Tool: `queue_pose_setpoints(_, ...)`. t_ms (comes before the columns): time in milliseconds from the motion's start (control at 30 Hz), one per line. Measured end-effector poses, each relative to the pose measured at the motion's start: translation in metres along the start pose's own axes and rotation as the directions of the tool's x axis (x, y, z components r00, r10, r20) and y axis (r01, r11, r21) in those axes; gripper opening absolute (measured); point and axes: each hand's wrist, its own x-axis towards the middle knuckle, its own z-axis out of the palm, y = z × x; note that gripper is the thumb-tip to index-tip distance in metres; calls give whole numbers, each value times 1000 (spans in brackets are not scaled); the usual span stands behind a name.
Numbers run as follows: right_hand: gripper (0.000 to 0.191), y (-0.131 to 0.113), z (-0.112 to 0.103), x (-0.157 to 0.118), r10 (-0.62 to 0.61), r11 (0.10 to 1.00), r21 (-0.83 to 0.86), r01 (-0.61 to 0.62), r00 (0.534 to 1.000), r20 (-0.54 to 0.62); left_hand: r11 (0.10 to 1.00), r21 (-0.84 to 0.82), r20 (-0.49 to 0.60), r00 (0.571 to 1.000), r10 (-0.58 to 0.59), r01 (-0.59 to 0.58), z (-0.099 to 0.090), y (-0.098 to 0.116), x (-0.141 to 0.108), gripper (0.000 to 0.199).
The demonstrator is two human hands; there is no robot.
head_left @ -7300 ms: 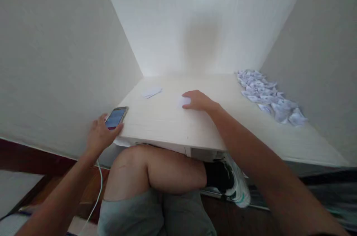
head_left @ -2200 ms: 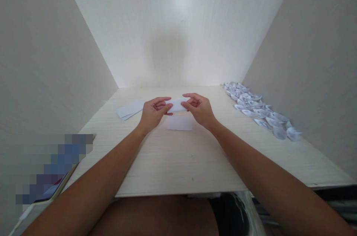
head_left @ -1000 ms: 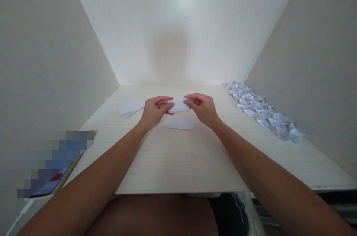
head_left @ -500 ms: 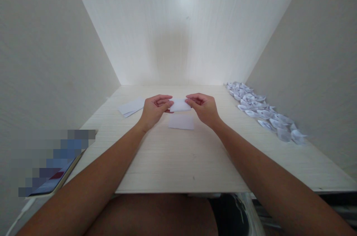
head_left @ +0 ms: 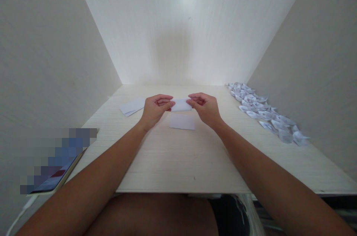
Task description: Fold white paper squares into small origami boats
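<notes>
Between my two hands a small white piece of paper [head_left: 180, 105] is held up a little above the table. My left hand [head_left: 157, 106] pinches its left end between thumb and fingers. At the right end, my right hand [head_left: 204, 106] grips it the same way. Just nearer to me, another white paper rectangle [head_left: 182, 122] lies flat on the table. Beside my left hand rest a few overlapping white paper strips [head_left: 131, 107], partly hidden behind it.
Many folded white paper pieces [head_left: 260, 111] lie in a long band along the right side of the table [head_left: 178, 161]. A phone [head_left: 55, 180], partly blurred out, stands at the left edge with a white cable [head_left: 21, 213]. Pale walls enclose the left, back and right.
Both hands keep their hold on the paper with barely any movement. The whole view has shifted very slightly.
</notes>
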Motion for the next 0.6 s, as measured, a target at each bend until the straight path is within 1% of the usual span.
queue_pose_setpoints(400,32,-1,0,0,-4,1000,7,4,1000,-3,1000,-15,12,1000,10,-10,1,1,-2,41)
queue_pose_setpoints(600,27,-2,0,0,-18,1000,0,18,1000,-1,1000,-11,14,1000,12,-12,1,1,-2,44)
